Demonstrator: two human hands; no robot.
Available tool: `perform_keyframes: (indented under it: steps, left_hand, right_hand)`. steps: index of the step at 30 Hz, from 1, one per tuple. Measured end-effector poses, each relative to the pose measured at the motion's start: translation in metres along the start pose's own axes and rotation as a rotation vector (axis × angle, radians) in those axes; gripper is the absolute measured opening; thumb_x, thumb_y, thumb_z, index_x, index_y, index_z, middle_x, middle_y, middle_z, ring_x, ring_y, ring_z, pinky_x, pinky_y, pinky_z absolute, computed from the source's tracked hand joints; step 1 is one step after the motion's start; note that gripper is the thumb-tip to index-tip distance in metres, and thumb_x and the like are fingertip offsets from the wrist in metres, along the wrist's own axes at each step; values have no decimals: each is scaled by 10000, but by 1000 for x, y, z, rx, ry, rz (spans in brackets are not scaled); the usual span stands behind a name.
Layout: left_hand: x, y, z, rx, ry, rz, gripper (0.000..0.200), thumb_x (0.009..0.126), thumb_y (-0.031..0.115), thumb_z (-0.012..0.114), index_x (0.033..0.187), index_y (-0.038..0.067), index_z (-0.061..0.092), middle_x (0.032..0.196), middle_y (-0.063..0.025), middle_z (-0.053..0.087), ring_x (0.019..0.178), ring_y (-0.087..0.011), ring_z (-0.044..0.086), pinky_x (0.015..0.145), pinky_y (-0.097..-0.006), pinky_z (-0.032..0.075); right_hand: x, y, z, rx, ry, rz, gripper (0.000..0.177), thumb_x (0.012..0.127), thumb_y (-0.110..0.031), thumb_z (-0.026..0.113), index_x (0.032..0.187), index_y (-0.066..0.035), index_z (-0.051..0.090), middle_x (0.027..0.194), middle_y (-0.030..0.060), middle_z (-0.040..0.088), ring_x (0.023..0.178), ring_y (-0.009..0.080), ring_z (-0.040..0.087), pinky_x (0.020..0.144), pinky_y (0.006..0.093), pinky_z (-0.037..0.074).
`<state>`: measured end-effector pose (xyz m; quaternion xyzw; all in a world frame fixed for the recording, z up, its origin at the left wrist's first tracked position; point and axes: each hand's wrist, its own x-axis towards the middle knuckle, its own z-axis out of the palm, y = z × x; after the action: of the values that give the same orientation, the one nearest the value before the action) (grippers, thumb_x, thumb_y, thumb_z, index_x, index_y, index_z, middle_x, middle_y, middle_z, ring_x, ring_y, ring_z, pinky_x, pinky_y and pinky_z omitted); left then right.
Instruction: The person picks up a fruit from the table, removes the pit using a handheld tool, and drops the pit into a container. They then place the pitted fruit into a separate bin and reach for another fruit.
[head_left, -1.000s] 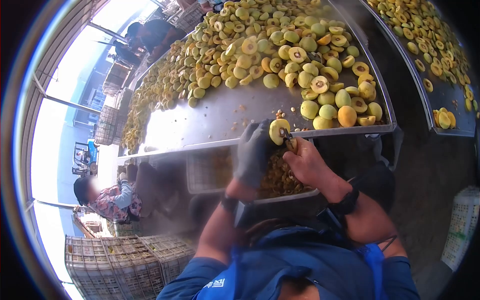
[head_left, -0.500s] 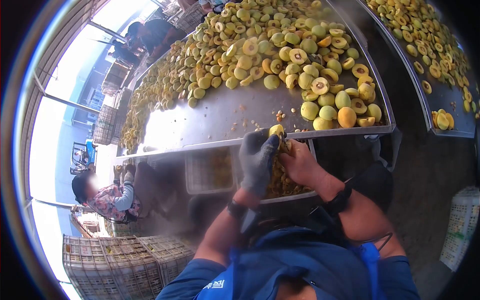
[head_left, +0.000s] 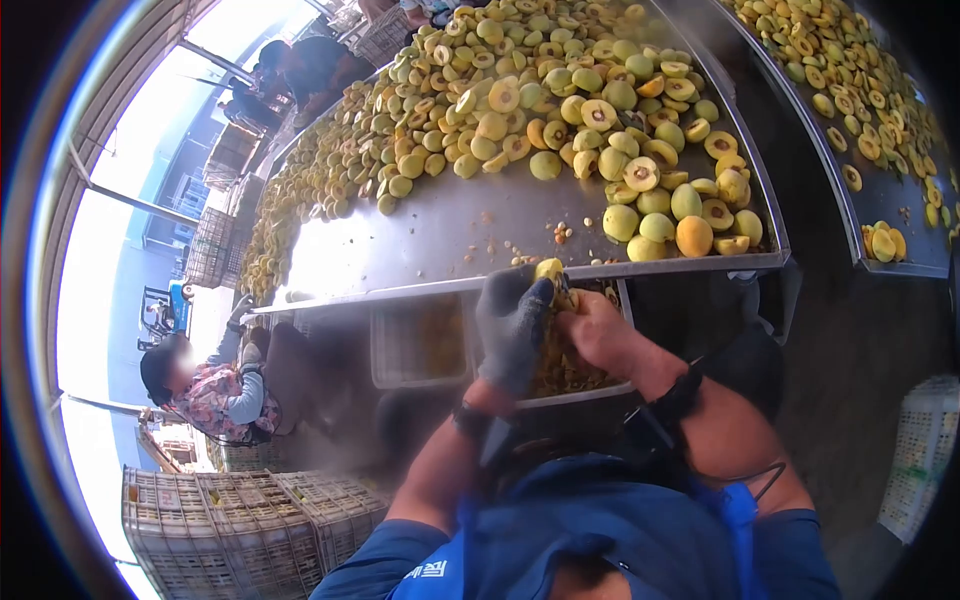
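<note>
My left hand [head_left: 510, 325], in a grey glove, is closed around a yellow-green peach [head_left: 549, 268] just off the front edge of the metal table [head_left: 400, 245]. My bare right hand [head_left: 607, 332] presses up against it from the right, fingers pinched together at the fruit's lower side. What those fingers grip is hidden. Below both hands sits a crate [head_left: 570, 375] with brownish-yellow bits in it. Halved and whole peaches [head_left: 655, 200] are heaped on the table ahead, many halves showing a reddish centre.
Small pits and scraps [head_left: 560, 232] lie near the table's front lip. A second table [head_left: 900, 266] with more peaches stands at right. Stacked crates [head_left: 220, 520] are at lower left, a white crate [head_left: 920, 455] at far right. A co-worker [head_left: 225, 395] sits at left; others are farther back.
My hands stay together at the peach, with only a slight shift. At left, the co-worker has raised one gloved hand to the table edge.
</note>
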<state>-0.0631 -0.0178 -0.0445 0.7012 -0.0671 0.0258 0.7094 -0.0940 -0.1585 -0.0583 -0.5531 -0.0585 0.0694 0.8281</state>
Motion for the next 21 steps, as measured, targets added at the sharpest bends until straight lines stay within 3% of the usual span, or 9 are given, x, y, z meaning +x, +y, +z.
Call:
perform_keyframes:
  steps: [1,4,6,9,12,15,17,19,21]
  left_hand:
    - [-2,7,-1,-14,-8,-17,294,925,86,743,1160,-36,615,1062,-85,677,966,-129,628,864,-279,518]
    - [11,20,-2,62,-96,83,275,983,140,648,1195,-33,617,1084,-98,677,972,-148,641,876,-288,525]
    - [14,23,5,215,-167,217,264,1010,165,582,1180,-32,629,1087,-104,677,968,-162,649,873,-296,532]
    - [16,19,8,329,-171,238,281,1029,188,516,1139,-35,647,1072,-114,685,944,-184,663,855,-310,544]
    - [16,9,13,210,-62,134,277,1028,187,513,1107,-35,657,1040,-123,693,906,-198,674,830,-323,553]
    - [13,11,23,304,10,216,273,1028,185,516,1106,-35,657,1013,-131,700,874,-210,679,809,-332,557]
    - [13,18,23,139,24,118,272,1027,181,515,1110,-38,654,1005,-137,701,864,-220,680,802,-338,561]
    - [4,17,19,63,7,50,277,1026,180,515,1120,-43,649,1001,-142,700,855,-231,682,794,-343,564]
    - [12,17,19,117,-16,136,289,1023,186,518,1134,-49,643,996,-149,698,839,-242,685,782,-349,569]
  right_hand:
    - [-5,-26,-2,146,-59,197,93,965,-71,516,1005,-12,578,844,59,653,729,199,646,676,326,526]
    - [0,-34,-5,4,-52,227,129,957,-67,519,1045,5,583,914,82,673,874,236,666,819,377,537]
    - [-3,-20,1,-416,120,17,158,951,-76,528,1068,13,586,922,109,681,864,241,665,808,376,536]
    - [-3,-10,7,-565,28,-45,196,944,-90,553,1102,21,585,949,176,689,888,272,668,837,385,530]
    - [3,-17,2,112,-147,193,220,947,-89,566,1130,30,584,987,182,693,931,255,664,878,387,519]
    - [0,-11,12,-590,48,-56,209,954,-79,553,1130,26,596,998,126,696,948,191,644,894,360,515]
    - [4,-8,11,124,-31,115,203,961,-83,545,1121,29,598,1009,97,692,957,191,644,908,358,513]
    - [-4,-1,15,303,-56,112,180,965,-88,541,1095,24,598,979,83,685,898,193,649,858,356,526]
    - [3,-9,11,-98,-57,-120,145,968,-94,541,1052,11,597,907,83,675,769,198,661,744,353,555]
